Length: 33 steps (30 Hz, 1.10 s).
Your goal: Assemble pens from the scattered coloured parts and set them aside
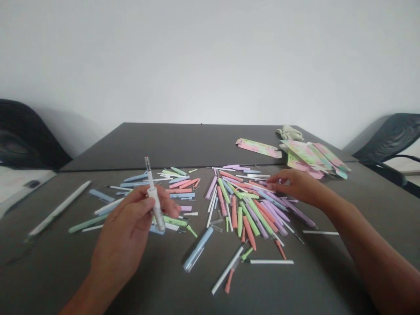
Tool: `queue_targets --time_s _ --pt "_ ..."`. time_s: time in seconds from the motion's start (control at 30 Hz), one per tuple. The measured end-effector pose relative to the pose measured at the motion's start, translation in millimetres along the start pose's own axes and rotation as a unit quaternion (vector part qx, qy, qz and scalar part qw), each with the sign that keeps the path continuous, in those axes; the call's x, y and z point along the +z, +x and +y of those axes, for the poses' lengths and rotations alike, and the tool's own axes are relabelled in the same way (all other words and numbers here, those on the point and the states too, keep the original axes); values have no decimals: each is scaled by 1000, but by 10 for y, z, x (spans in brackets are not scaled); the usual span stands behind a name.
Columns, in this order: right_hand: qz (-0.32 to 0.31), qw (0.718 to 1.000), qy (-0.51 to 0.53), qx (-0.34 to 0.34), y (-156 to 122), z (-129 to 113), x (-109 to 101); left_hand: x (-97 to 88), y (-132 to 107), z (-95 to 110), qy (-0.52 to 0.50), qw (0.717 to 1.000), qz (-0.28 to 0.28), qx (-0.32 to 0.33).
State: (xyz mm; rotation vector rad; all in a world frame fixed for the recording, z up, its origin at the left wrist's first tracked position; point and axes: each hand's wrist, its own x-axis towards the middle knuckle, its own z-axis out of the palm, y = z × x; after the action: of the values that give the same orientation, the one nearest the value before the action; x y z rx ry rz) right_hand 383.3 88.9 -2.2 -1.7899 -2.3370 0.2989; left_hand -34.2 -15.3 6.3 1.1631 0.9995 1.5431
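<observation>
My left hand (131,223) is closed around a white pen barrel (156,210), held nearly upright above the left heap. A slim refill (148,170) with a reddish tip sticks out of the barrel's top. Over the far right side of the larger heap of pen parts (252,210), my right hand (290,186) has its thumb and fingertips drawn together among the pieces. What they pinch, if anything, is too small to make out. Purple, coral, green and blue barrels lie below those fingers. A blue pen barrel with a clear clip (198,249) rests between the hands, nearer me.
More coloured parts, such as a coral barrel (189,183), form the left heap. A long white pen-shaped object (61,210) lies far left. Flattened pastel cartons (311,157) and a crumpled cloth (290,132) sit at the back right. Dark chairs (26,135) flank the black table (183,140).
</observation>
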Motion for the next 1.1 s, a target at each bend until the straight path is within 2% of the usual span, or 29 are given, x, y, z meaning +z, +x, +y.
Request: queue_targets --time_s 0.1,0.3,0.47,0.53,0.8,0.97,1.1 --pt "-10 1000 8 4 -14 19 -14 25 -9 17 -1 1000 -30 -3" --pt "-31 999 18 17 -121 -16 -153 41 16 4 6 1000 -10 -6" --pt "-120 992 38 17 -223 -55 -249 35 22 7 19 1000 -15 3" --pt "-137 990 39 13 -225 -45 -244 28 12 10 22 1000 -15 1" --pt "-147 988 41 -9 -225 -3 -204 -19 6 -37 30 999 -15 1" --pt "-160 985 51 -36 -255 6 -188 14 5 -27 35 999 -1 -9" --pt "-147 988 46 -28 -258 35 -181 54 -34 -1 33 999 20 -34"
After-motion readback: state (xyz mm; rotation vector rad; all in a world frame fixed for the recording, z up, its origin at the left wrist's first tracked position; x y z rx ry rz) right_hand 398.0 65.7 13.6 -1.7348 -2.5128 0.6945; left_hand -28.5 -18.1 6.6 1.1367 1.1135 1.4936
